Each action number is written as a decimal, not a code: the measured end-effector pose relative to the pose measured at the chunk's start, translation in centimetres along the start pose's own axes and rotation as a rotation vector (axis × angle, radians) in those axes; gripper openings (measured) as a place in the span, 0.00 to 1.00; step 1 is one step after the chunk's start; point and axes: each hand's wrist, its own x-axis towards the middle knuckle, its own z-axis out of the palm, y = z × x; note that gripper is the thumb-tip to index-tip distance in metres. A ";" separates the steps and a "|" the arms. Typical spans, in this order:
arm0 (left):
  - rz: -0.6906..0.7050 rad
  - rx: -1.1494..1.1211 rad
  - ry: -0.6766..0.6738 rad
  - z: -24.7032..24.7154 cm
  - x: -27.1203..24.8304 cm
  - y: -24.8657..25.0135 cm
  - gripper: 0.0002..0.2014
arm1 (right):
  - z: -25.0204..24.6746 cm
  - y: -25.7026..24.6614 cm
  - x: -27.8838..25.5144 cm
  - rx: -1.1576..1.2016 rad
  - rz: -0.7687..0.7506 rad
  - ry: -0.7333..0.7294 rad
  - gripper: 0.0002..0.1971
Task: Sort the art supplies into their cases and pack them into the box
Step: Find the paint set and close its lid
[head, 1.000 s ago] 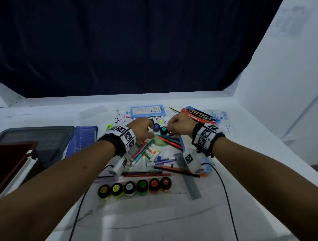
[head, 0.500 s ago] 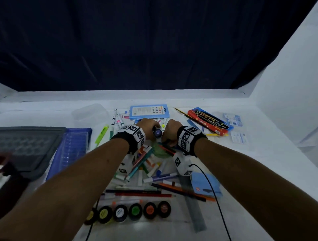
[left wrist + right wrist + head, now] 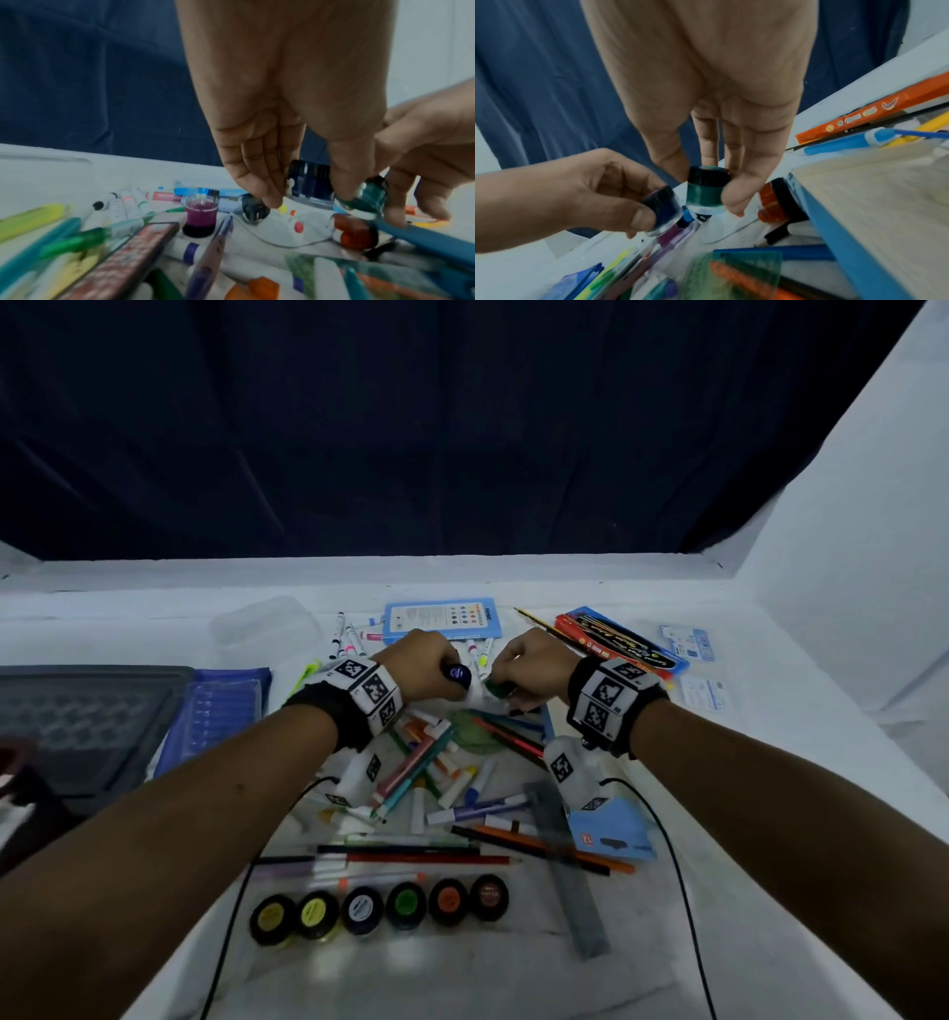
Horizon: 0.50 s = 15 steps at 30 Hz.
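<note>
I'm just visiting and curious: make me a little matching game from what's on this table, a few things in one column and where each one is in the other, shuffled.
Things:
1. dark blue paint jar
2. teal paint jar
3. row of six paint pots
4. grey ruler

Places:
A. lying near the right forearm
B. held by the left hand
C. lined up nearest the person
D. held by the right hand

Pairs: 1-B, 2-D, 3-C, 4-A

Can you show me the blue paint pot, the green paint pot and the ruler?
Blue paint pot [image 3: 663, 210]: right wrist view, its side.
Green paint pot [image 3: 706, 194]: right wrist view, its side.
Ruler [image 3: 570, 870]: head view, its middle.
</note>
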 end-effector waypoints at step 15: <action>0.006 -0.076 0.002 -2.9 -17.7 -3.2 0.12 | 8.3 -2.9 -11.5 -0.174 -0.363 -0.044 0.09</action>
